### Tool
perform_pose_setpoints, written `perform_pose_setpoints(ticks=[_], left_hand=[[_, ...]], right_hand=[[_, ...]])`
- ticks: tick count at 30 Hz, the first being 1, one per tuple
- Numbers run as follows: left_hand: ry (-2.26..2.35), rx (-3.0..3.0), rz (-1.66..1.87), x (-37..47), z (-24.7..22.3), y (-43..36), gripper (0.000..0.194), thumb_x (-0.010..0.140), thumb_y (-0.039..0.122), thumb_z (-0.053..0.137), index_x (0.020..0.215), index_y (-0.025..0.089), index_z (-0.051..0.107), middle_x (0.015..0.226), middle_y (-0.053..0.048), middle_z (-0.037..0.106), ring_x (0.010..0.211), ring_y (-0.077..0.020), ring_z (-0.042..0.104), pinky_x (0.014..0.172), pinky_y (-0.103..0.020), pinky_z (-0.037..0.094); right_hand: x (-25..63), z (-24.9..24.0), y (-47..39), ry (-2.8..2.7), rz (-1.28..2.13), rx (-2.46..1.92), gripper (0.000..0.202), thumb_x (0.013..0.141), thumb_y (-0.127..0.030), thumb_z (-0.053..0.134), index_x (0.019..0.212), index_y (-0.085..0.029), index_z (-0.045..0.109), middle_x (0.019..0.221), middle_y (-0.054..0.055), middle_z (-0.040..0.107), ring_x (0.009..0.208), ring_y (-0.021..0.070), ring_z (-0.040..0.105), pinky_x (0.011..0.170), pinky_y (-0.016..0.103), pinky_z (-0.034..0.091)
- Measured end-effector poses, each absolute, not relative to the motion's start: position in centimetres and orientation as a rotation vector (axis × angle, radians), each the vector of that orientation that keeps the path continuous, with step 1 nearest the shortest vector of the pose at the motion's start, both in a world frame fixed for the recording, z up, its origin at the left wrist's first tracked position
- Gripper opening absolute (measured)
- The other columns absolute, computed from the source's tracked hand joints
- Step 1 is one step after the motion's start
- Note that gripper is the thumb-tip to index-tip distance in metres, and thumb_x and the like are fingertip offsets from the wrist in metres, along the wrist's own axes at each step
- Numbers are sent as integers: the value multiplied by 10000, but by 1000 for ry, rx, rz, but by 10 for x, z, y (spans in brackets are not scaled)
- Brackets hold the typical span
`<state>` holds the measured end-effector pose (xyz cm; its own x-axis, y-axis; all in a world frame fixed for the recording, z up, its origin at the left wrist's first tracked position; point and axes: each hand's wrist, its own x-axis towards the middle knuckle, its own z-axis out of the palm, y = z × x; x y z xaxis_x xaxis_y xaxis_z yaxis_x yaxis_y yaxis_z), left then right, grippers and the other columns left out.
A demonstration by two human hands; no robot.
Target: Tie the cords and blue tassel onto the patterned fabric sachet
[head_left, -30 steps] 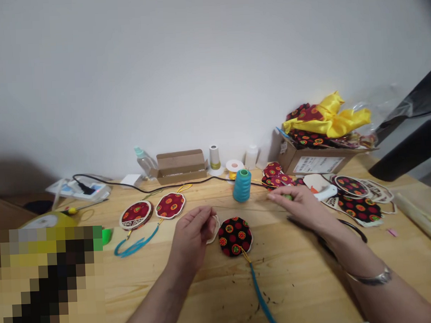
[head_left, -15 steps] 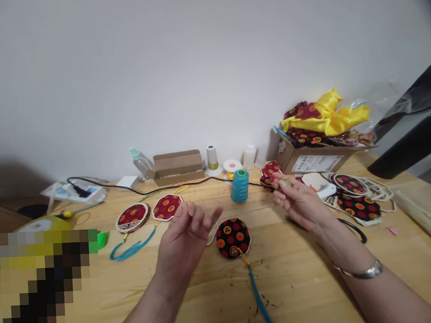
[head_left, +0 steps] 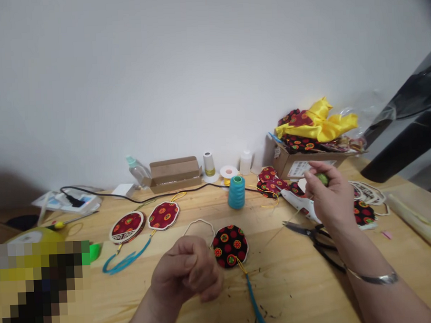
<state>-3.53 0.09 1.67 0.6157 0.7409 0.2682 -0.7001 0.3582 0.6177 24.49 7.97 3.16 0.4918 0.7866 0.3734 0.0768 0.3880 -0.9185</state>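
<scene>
Shipping label on cardboard box [head_left: 301, 166]: white sticker with printed lines, too small and blurred to read.
Small label on the box's left flap: print present, not legible.
All other items on the table [head_left: 214, 295]: no readable text, brand or number.

I see soft, even indoor light with no glare on the pale wall [head_left: 161, 64], which grades to grey toward the left edge. My left hand [head_left: 186, 272] and right hand [head_left: 329, 197] cast only faint, diffuse shadows on the wooden counter [head_left: 295, 282]. Both hands look slightly smeared by motion. The wide lens bows the counter edge and stretches things near the corners. A pixelated block [head_left: 40, 290] covers the lower left. The top right corner darkens.
</scene>
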Motion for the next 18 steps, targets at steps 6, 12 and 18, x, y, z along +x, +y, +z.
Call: perform_pose_setpoints(ticks=[6, 12, 18], left_hand=[[188, 737, 726, -40, 17, -11, 437, 653, 350, 642, 374, 171, 358, 325, 39, 283, 299, -44, 251, 327, -210, 273], [277, 727, 889, -35, 19, -5, 359, 685, 348, 654, 438, 170, 465, 345, 64, 238, 322, -53, 250, 355, -218, 311], [525, 775, 1271, -28, 21, 9, 193, 801, 276, 572, 639, 174, 594, 543, 9, 496, 553, -111, 486, 670, -293, 456]], right_hand=[[258, 38, 78, -930, 682, -1070, 284, 681, -300, 695, 934, -227, 589, 689, -46, 472, 454, 54, 388, 416, 206, 336], [233, 26, 69, -1975, 765, -1349, 150, 785, -310, 582, 755, -188, 665, 749, 36, 648, 713, 170, 574, 682, 294, 432], [211, 15, 60, -2504, 758, -1279, 169, 785, -191, 547, 897, -176, 673, 913, 86, 646, 859, 212, 578, 776, 336, 437]])
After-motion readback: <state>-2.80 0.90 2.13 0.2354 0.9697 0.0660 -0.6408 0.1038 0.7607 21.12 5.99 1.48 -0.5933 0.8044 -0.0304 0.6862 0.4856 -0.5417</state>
